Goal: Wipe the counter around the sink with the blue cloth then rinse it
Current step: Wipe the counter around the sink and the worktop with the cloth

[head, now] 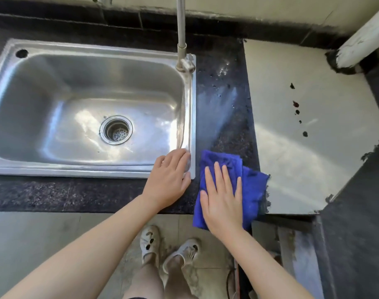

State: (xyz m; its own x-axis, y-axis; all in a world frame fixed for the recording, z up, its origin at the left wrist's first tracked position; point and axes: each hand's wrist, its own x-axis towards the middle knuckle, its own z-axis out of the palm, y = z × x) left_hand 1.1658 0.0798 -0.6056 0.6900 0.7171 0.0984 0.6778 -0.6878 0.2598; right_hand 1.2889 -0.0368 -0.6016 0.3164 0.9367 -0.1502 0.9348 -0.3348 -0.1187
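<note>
A folded blue cloth [252,186] lies on the dark speckled counter [223,117] just right of the steel sink [55,160], its near end hanging over the counter's front edge. My right hand [224,201] presses flat on the cloth with straight fingers. My left hand [169,180] rests on the sink's front right corner, fingers relaxed over the rim. A wet streak runs up the counter strip beyond the cloth. The sink basin is empty, with a round drain [116,130] in the middle.
A metal tap pipe [181,29] rises at the sink's back right corner. A pale slab [302,147] with dark spots adjoins the counter on the right. A white pipe [365,39] crosses the far right. My feet in white shoes [169,249] stand below.
</note>
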